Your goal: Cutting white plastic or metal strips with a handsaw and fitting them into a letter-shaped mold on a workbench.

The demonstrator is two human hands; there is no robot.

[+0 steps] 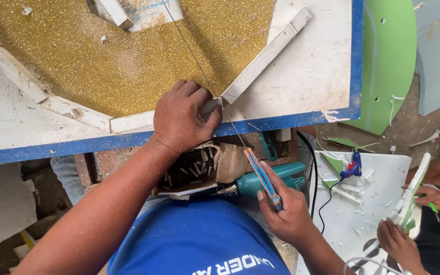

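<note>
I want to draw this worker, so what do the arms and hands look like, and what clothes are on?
Both arms are bare, with no gloves, rings or watch showing. The left hand and right hand are dusted with pale sawdust specks. The person wears a bright blue short-sleeved shirt with white lettering.

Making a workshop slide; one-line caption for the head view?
Left hand steadies a white strip on a gold glitter panel while the right hand holds a thin saw.
</note>
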